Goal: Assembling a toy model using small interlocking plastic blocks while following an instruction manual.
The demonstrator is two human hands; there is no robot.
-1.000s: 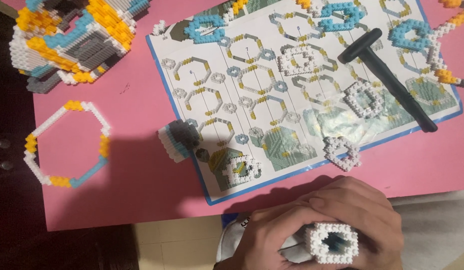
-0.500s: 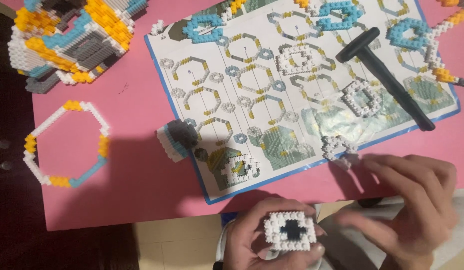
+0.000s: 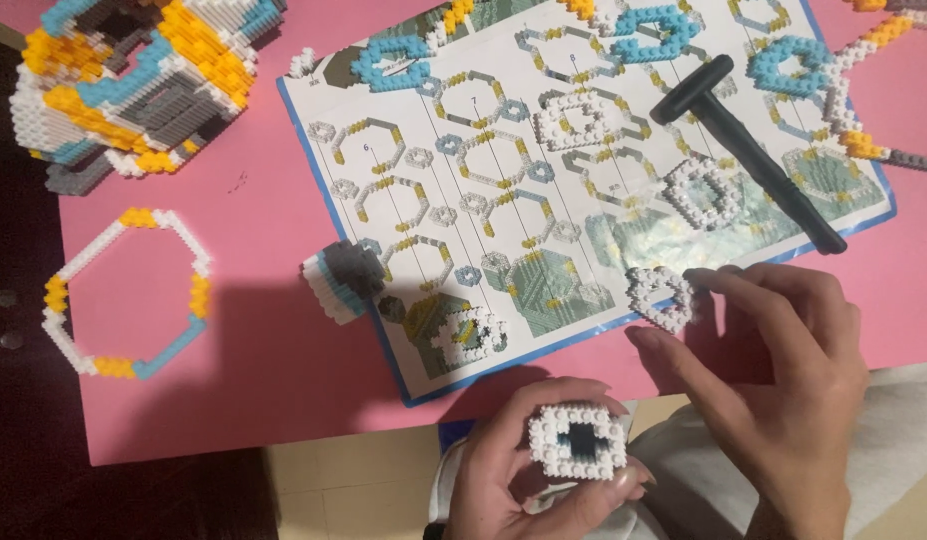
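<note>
White block ring (image 3: 660, 297) lies just left of right hand (image 3: 773, 385), fingers apart; left hand (image 3: 528, 480) clamps a white block tube (image 3: 577, 440).

Two hands, left (image 3: 528, 470), right (image 3: 773, 385); one black tool (image 3: 748, 150); one instruction sheet (image 3: 543, 270); three blue rings (image 3: 391, 62)

Your left hand (image 3: 528, 480) grips a white block ring (image 3: 578, 440) with a dark centre, low over the table edge. Your right hand (image 3: 783, 390) reaches onto the pink mat (image 3: 273, 260), fingertips (image 3: 705, 277) touching a small white hexagon (image 3: 661, 298) at the lower edge of the instruction sheet (image 3: 543, 190). A black tool (image 3: 748, 150) lies across the sheet's right side. On the mat's left lies a big hexagon ring (image 3: 123, 292); above it stands a block model (image 3: 133, 75).
</note>
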